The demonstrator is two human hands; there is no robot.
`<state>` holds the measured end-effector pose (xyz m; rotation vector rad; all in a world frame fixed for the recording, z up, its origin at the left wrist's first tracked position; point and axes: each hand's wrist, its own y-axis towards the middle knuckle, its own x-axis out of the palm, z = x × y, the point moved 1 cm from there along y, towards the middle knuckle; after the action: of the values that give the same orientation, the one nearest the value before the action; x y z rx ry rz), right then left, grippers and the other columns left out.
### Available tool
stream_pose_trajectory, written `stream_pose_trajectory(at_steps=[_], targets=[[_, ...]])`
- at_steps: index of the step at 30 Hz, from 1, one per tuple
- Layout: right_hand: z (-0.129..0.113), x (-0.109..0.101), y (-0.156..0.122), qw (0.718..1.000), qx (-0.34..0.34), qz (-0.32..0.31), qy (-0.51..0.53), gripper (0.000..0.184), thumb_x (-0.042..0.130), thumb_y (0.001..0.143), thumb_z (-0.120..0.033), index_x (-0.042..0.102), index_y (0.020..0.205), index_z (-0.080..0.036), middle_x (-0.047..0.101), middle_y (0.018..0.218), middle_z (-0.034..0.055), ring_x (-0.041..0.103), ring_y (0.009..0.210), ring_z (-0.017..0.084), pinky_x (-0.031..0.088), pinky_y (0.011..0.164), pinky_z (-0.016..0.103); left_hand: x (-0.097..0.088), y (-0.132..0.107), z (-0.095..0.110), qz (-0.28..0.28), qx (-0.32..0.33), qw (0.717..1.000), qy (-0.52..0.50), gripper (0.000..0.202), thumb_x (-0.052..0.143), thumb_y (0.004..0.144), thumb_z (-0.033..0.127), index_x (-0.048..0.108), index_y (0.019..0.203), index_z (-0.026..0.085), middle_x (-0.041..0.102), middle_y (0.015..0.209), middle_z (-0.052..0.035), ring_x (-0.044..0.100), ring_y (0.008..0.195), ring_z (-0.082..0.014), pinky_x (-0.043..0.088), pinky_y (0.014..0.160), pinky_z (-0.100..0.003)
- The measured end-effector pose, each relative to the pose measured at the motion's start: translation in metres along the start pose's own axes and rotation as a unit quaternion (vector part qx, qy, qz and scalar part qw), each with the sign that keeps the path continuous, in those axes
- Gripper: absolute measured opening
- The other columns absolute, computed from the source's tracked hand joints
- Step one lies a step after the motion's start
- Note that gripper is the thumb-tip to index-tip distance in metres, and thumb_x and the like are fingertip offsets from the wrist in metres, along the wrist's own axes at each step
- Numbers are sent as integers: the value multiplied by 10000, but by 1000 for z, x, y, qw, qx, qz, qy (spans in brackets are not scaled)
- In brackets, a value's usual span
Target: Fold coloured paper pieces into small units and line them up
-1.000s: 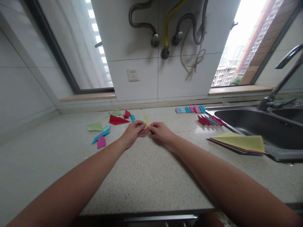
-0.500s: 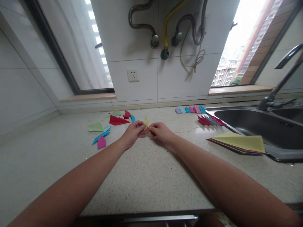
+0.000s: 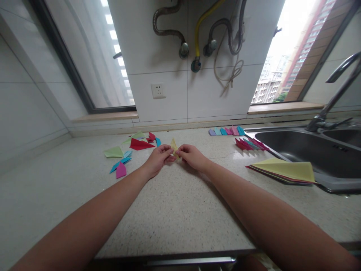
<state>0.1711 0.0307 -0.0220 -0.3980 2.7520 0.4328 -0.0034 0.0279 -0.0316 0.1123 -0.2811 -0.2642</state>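
Note:
A small yellow folded paper (image 3: 174, 144) with a pointed tip stands up between my two hands, just above the pale speckled countertop (image 3: 169, 218). My left hand (image 3: 160, 157) pinches its left side between thumb and fingers. On the other side, my right hand (image 3: 191, 155) grips it with thumb and forefinger. My fingers cover the paper's lower part. Left of my hands lie folded paper pieces: a red one (image 3: 141, 143), a light green one (image 3: 113, 152), a blue one (image 3: 120, 165) and a magenta one (image 3: 121, 170).
A stack of folded paper sheets (image 3: 284, 171), yellow on top, lies beside the steel sink (image 3: 299, 146) at right. Behind it sit a row of dark pink folded pieces (image 3: 251, 144) and a row of small pastel ones (image 3: 227, 131). A faucet (image 3: 324, 116) rises over the sink.
My right hand has shifted very slightly at the yellow paper. Both hands keep hold of it, and the other papers lie as before.

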Motion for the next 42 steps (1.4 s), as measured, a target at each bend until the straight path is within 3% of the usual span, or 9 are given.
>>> stream_pose_trajectory(at_steps=[8, 18, 25, 30, 34, 42], targets=[[1, -1, 3, 999, -28, 27, -35, 253, 550, 850, -408, 591, 787, -166, 558, 620, -13, 485, 557, 109, 359, 552, 242, 1, -1, -2, -8, 30, 995, 90, 343, 750, 749, 392, 613, 949, 150, 613, 726, -10, 598, 542, -102, 498, 440, -195], [1, 0, 2, 996, -21, 54, -63, 306, 446, 906, -436, 562, 783, -181, 556, 645, -7, 500, 609, 135, 348, 582, 265, 8, -4, 0, -22, 40, 984, 173, 302, 722, 769, 359, 612, 955, 149, 611, 676, -3, 579, 525, -104, 453, 423, -187], [-4, -2, 3, 986, -38, 114, -115, 289, 423, 921, -402, 500, 734, -196, 517, 661, -12, 461, 650, 143, 309, 598, 279, 18, -9, 7, -36, 30, 989, 137, 304, 718, 767, 334, 657, 980, 125, 680, 845, -66, 612, 628, -116, 463, 463, -193], [6, 3, 11, 994, -6, 97, 46, 291, 435, 912, -444, 475, 747, -207, 459, 621, -31, 428, 571, 126, 314, 531, 263, 19, -11, 9, -26, 33, 992, 120, 355, 714, 783, 371, 657, 1021, 114, 716, 879, -98, 585, 617, -101, 453, 496, -196], [5, 8, 9, 976, 8, 56, 212, 302, 510, 867, -489, 468, 763, -208, 452, 649, -36, 439, 550, 112, 355, 506, 253, 19, -12, 9, -21, 33, 991, 131, 358, 707, 788, 417, 642, 980, 121, 709, 775, -78, 569, 579, -100, 424, 491, -192], [-4, 12, 1, 955, 18, -24, 295, 339, 600, 817, -511, 472, 773, -199, 480, 643, -32, 453, 554, 105, 332, 500, 241, 22, -12, 9, -48, 56, 980, 184, 310, 651, 818, 449, 629, 822, 139, 586, 607, 8, 483, 491, -77, 368, 462, -194]])
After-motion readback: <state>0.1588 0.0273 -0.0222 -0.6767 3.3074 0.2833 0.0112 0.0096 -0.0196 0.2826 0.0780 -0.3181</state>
